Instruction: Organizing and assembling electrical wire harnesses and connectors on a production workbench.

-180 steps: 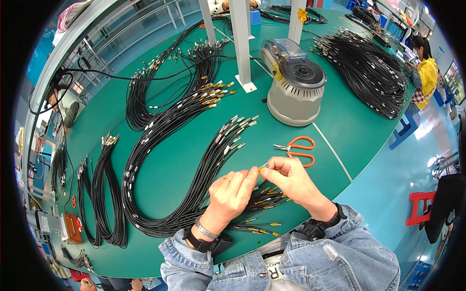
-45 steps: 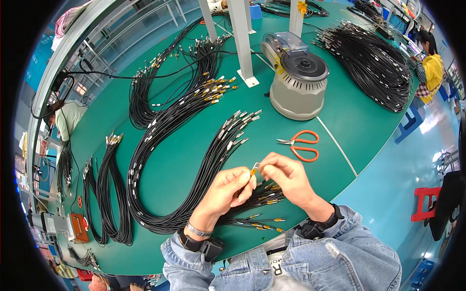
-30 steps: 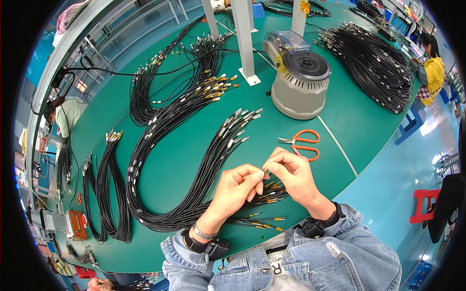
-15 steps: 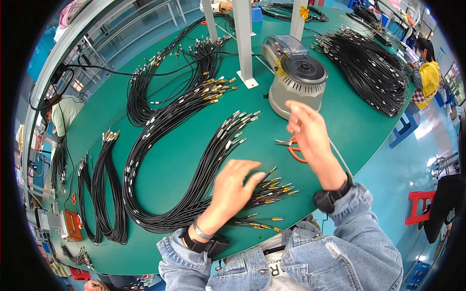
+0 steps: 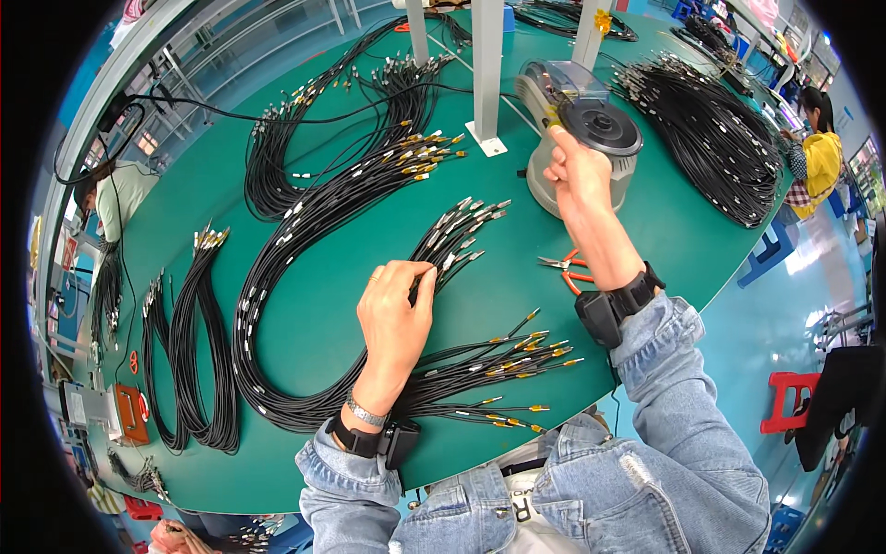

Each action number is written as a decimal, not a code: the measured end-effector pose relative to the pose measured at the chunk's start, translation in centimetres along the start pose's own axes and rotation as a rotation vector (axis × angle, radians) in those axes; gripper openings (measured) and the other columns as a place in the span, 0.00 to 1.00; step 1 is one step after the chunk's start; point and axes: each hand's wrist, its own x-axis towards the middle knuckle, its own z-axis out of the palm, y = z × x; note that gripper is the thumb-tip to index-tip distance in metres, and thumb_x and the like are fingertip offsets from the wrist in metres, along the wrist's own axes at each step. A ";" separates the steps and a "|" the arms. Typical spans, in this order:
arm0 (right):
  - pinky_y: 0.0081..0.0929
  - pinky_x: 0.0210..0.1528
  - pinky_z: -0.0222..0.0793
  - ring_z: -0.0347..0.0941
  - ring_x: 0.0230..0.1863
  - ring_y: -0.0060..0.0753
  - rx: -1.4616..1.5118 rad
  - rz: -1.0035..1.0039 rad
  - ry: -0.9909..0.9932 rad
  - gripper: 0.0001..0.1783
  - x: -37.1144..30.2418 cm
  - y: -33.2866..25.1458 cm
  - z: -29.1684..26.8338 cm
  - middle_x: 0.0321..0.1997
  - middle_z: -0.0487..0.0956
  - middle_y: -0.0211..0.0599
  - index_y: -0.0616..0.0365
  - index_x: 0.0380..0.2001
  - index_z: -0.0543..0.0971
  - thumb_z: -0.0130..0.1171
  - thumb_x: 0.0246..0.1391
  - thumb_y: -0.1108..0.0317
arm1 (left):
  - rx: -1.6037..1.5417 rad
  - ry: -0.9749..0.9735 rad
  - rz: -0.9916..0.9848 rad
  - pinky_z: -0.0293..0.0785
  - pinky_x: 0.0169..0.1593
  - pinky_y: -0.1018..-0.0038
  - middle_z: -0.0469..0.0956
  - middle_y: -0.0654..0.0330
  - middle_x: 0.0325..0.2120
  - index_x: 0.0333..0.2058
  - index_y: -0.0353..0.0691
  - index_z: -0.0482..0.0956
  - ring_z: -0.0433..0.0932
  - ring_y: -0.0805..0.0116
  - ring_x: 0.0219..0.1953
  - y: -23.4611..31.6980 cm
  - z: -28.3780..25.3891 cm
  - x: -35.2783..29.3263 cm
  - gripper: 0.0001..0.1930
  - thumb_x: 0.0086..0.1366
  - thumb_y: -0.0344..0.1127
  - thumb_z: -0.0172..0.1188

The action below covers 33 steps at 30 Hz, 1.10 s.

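R hand (image 5: pixel 580 175) is now up at grey dispenser (image 5: pixel 602 125), fingers bunched; L hand (image 5: pixel 397 309) half-curled over black cable bundle (image 5: pixel 309 411) on green table (image 5: pixel 503 282). Can't tell if either grips. Hands apart, i.e. two-handed work pauses.

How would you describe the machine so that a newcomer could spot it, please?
On the green table, find the nearest post. The machine stands to its right, partly hidden by the right hand. Unlike the black cables, it is bulky and grey with a round black top.
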 end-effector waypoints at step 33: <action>0.16 0.33 0.59 0.62 0.30 0.12 -0.431 0.304 -0.821 0.09 -13.3 2.4 -6.5 0.27 0.70 0.23 0.62 0.28 0.72 0.52 0.57 0.67 | -0.396 -0.271 -0.238 0.70 0.28 0.82 0.76 0.61 0.22 0.30 0.32 0.77 0.74 0.79 0.23 4.3 0.2 -3.4 0.04 0.57 0.27 0.59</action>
